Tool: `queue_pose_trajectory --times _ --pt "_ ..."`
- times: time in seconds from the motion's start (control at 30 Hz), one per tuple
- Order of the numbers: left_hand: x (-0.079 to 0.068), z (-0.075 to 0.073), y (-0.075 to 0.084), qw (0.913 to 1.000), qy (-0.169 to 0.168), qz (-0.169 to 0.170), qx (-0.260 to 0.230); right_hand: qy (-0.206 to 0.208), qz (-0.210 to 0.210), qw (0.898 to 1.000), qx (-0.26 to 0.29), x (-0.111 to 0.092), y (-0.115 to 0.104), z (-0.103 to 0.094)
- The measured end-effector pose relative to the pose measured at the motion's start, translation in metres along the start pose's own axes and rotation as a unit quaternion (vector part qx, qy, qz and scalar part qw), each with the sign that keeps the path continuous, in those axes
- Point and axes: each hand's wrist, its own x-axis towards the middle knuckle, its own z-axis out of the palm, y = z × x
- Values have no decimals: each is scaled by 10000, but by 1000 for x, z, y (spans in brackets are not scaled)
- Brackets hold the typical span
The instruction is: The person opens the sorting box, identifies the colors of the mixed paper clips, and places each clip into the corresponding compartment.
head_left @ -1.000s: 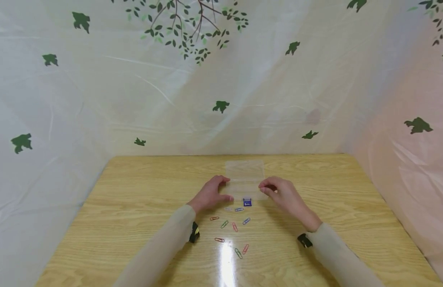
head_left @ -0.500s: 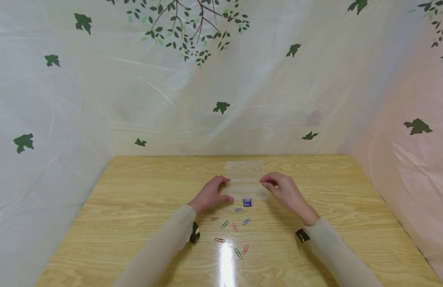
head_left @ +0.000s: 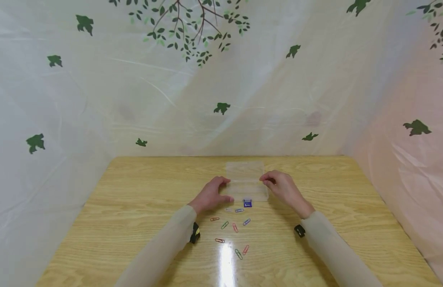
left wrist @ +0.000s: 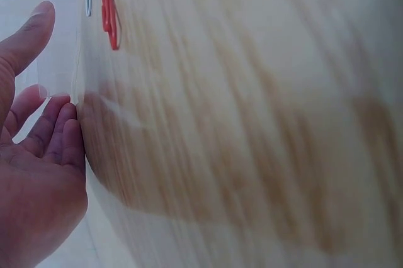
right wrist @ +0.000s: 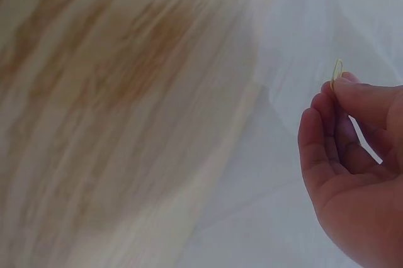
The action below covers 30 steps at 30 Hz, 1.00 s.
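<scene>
A clear plastic box (head_left: 246,194) with its lid (head_left: 244,170) laid back lies at the far middle of the table. My left hand (head_left: 212,193) holds the box's left side, thumb at the near edge and fingers at the back. Over the box's right side, my right hand (head_left: 284,189) pinches a yellow paper clip (right wrist: 337,70) between thumb and fingertips. A blue piece (head_left: 247,203), perhaps a clasp, sits at the box's front edge. Several loose paper clips, among them a red one (head_left: 235,227) and a green one (head_left: 225,225), lie in front of the box.
The wooden table (head_left: 135,191) spreads wide on both sides of the hands. A pale curtain (head_left: 171,119) with leaf prints stands behind the table's far edge and along its sides. Light glares off the tabletop near the front.
My right hand has moved slightly away from me along the box's right side, toward the hinge. The left hand stays on the box, and the loose clips have not moved.
</scene>
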Motion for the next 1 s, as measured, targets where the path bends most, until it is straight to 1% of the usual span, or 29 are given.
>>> queue_pose_trajectory --times 0.33,0.5,0.7,1.0 --pt "0 1 -2 10000 2 20 55 -228 -65 9990 -370 8 6 5" --pt "0 1 -3 10000 25 39 28 -244 -13 9989 -406 9 6 6" --pt "4 -1 -4 10000 6 53 31 -212 100 9986 -481 11 6 7" --pt "9 -4 -7 9999 -50 83 68 -276 185 9979 -548 14 7 9"
